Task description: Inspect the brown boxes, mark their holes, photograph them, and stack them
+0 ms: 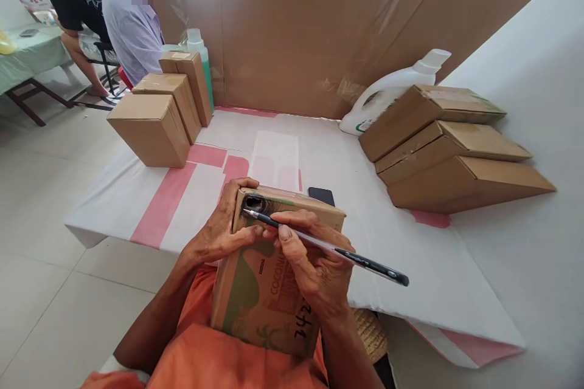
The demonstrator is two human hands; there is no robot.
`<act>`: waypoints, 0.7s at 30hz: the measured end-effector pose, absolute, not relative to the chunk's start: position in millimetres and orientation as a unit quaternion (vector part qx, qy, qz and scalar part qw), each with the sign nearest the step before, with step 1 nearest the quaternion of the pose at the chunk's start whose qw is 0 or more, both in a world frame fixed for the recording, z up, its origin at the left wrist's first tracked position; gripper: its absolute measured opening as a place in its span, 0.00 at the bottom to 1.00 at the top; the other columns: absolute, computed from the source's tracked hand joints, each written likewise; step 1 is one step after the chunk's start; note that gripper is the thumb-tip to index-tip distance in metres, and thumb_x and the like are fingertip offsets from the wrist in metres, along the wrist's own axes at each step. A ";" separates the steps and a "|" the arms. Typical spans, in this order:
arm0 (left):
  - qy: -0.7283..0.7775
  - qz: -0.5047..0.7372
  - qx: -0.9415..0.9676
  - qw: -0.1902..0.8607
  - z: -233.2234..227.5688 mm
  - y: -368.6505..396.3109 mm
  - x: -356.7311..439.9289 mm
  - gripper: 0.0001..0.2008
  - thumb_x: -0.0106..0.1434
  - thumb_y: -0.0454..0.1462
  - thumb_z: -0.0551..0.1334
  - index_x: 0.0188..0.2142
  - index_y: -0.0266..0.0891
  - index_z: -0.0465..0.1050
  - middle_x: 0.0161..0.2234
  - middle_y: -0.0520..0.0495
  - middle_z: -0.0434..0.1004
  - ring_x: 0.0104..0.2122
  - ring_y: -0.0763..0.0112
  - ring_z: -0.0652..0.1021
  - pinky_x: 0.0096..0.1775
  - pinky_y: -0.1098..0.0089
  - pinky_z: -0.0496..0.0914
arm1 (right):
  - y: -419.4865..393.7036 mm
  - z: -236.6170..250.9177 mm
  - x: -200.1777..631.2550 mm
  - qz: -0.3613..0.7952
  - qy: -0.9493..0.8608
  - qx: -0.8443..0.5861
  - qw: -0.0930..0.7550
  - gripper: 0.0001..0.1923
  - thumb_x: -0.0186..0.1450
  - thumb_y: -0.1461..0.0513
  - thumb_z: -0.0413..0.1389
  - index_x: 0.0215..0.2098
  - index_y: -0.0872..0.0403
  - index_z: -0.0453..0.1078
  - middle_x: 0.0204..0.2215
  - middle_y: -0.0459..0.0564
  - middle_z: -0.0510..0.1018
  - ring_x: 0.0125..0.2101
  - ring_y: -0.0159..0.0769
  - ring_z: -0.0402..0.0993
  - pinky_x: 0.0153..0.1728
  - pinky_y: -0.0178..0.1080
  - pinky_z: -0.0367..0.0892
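- Box (241,298): brown cardboard, held tilted against the person's orange clothing (191,358) at the near edge of the cloth-covered table (401,255). Its face carries green printed shapes, a palm tree (267,335) and pale capitals of which "COCON" can be read; the rest is covered. Black handwritten digits (301,319), "342", run sideways lower down.
- Three plain boxes (469,185): smooth brown cardboard, piled aslant on the table's right side.
- Jug (396,85): white plastic with a moulded handle, just beside that pile; its green mark is too small to read.
- Left hand (218,234): thumb across the face, fingers around the box's side, gripping it.
- Right hand (319,267): fingers pinched around the pen (325,244), which has a clear barrel, black ends and a metallic tip.
- Hole (254,202): small, dark, rough-edged, ringed with black scribble near the box's upper left corner; the pen tip is just beside it.
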State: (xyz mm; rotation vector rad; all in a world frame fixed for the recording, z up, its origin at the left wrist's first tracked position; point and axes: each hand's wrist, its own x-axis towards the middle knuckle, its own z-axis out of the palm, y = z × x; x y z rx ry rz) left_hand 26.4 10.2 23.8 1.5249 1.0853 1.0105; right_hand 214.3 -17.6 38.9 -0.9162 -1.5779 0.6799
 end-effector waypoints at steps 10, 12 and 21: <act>0.432 0.418 0.638 0.482 18.3 8.7 23.2 0.34 0.60 0.46 0.68 0.63 0.44 0.61 0.61 0.40 0.67 0.56 0.51 0.73 0.56 0.55 0.70 | -18.6 41.7 222.5 0.312 -0.594 -0.431 0.603 0.07 0.72 0.64 0.59 0.37 0.50 0.79 0.25 0.43 0.81 0.20 0.31 0.77 0.21 0.32 0.71; 0.432 0.411 0.640 0.484 17.3 8.7 22.0 0.34 0.61 0.46 0.68 0.63 0.44 0.61 0.61 0.40 0.67 0.55 0.53 0.74 0.55 0.56 0.71 | -11.2 47.7 223.7 0.307 -0.579 -0.443 0.611 0.07 0.72 0.62 0.60 0.36 0.51 0.78 0.25 0.43 0.80 0.20 0.30 0.76 0.20 0.32 0.71; 0.453 0.417 0.634 0.467 12.3 12.3 13.2 0.34 0.63 0.51 0.68 0.64 0.46 0.62 0.62 0.40 0.70 0.58 0.49 0.75 0.56 0.56 0.73 | 133.1 36.8 259.6 0.314 -0.560 -0.587 0.493 0.09 0.80 0.57 0.46 0.44 0.50 0.64 0.41 0.50 0.84 0.34 0.32 0.84 0.28 0.31 0.73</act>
